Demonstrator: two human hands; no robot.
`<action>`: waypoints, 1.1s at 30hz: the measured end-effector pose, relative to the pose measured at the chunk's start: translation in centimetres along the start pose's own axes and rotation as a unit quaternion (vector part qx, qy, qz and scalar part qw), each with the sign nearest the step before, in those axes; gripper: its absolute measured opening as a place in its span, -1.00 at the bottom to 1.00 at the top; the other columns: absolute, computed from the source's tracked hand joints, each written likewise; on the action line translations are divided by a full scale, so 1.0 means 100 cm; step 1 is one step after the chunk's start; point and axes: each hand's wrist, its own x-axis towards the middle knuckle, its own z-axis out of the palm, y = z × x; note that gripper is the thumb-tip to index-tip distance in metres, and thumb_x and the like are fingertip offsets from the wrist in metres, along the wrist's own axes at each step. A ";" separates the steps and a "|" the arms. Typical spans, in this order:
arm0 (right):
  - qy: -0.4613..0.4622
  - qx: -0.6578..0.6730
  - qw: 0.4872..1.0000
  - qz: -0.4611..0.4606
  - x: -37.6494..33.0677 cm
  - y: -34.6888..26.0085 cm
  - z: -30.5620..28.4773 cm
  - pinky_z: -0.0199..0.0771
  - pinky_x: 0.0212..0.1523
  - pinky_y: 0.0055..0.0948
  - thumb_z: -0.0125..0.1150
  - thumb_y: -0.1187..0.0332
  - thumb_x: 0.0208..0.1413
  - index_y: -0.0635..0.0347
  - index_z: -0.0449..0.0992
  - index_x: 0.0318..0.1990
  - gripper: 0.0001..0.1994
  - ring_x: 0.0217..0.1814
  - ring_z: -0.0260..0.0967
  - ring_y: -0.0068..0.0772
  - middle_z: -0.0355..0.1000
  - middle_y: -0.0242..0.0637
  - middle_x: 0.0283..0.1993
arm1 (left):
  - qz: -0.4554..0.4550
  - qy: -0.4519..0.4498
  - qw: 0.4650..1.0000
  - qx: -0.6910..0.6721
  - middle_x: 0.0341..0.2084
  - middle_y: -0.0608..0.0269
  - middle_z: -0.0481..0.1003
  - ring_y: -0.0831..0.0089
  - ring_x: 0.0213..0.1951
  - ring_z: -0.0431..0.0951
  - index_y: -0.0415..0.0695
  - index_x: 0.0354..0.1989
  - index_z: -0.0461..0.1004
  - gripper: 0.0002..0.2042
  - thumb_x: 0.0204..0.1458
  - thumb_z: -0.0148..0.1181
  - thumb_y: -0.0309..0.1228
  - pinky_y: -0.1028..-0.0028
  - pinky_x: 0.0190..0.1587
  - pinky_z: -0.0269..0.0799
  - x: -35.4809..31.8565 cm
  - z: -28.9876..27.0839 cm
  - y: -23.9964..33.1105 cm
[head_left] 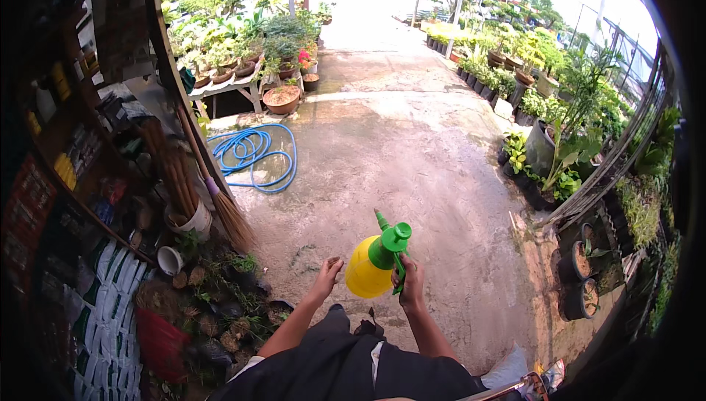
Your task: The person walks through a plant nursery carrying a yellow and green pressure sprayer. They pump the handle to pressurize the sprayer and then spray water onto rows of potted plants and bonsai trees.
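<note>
A pressure sprayer with a yellow tank (365, 268) and a green pump head (385, 248) is held up in front of my body. My right hand (412, 281) wraps round its green handle from the right side. The tank tilts, with its bottom toward the left, and the green nozzle (381, 218) points forward, away from me. To the left of the tank is my left hand (330, 274), apart from it, its fingers loosely bent with nothing seen in them.
A coiled blue hose (254, 157) lies on the concrete floor (412, 151) ahead on the left. A broom (228, 213) leans near a white bucket of sticks (193, 222). Potted plants (540, 154) line the right side; more stand on a table (228, 90) at the far left.
</note>
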 end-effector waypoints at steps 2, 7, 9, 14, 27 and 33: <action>-0.024 -0.006 1.000 -0.005 0.040 -0.010 0.020 -0.02 -0.79 -0.67 -0.11 0.11 0.01 0.20 0.24 -0.61 -0.65 -0.82 0.01 -0.67 0.08 -0.45 -0.76 | -0.064 0.007 0.997 -0.050 0.05 0.14 0.08 0.29 0.10 0.07 -0.06 0.09 0.00 -0.35 -0.10 -0.18 0.13 0.18 0.00 0.05 0.033 0.002 0.010; -0.052 0.027 0.998 0.011 0.130 -0.025 0.052 -0.02 -0.79 -0.66 -0.18 0.08 0.04 0.22 0.24 -0.57 -0.63 -0.82 0.01 -0.65 0.09 -0.43 -0.76 | -0.247 -0.054 0.916 -0.313 0.04 0.05 0.09 0.23 0.06 0.13 -0.08 0.10 -0.01 -0.29 -0.12 -0.31 0.21 0.14 0.00 0.12 0.125 -0.010 0.018; -0.062 0.026 0.997 0.026 0.165 -0.028 0.060 -0.02 -0.80 -0.66 -0.20 0.08 0.05 0.23 0.25 -0.56 -0.63 -0.82 0.01 -0.64 0.10 -0.42 -0.76 | -0.214 -0.081 0.892 -0.390 0.02 0.05 0.11 0.22 0.03 0.18 -0.08 0.10 0.01 -0.27 -0.13 -0.36 0.24 0.17 0.00 0.16 0.153 -0.004 0.039; -0.156 -0.019 0.986 0.057 0.268 -0.015 0.069 0.03 -0.77 -0.64 -0.25 0.07 0.06 0.25 0.25 -0.54 -0.61 -0.80 0.04 -0.61 0.11 -0.39 -0.75 | -0.193 -0.019 0.923 -0.332 -0.04 0.07 0.20 0.22 -0.02 0.25 -0.09 0.07 0.06 -0.24 -0.15 -0.49 0.28 0.21 0.01 0.16 0.251 0.001 0.086; -0.279 -0.021 0.939 0.199 0.546 -0.028 0.110 0.02 -0.78 -0.63 -0.21 0.07 0.07 0.19 0.21 -0.57 -0.63 -0.82 0.03 -0.60 0.11 -0.40 -0.73 | -0.238 -0.017 0.910 -0.338 -0.09 0.11 0.28 0.27 -0.06 0.29 -0.25 -0.01 0.15 -0.28 -0.13 -0.26 0.20 0.26 -0.03 0.20 0.471 -0.009 0.156; -0.297 -0.034 0.927 0.224 0.664 -0.020 0.136 0.03 -0.79 -0.63 -0.21 0.04 0.06 0.19 0.20 -0.56 -0.62 -0.82 0.02 -0.62 0.11 -0.40 -0.73 | -0.220 -0.005 0.955 -0.199 -0.08 0.29 0.29 0.45 -0.07 0.29 -0.12 0.02 0.15 -0.41 -0.06 -0.24 0.10 0.36 -0.07 0.20 0.544 -0.058 0.186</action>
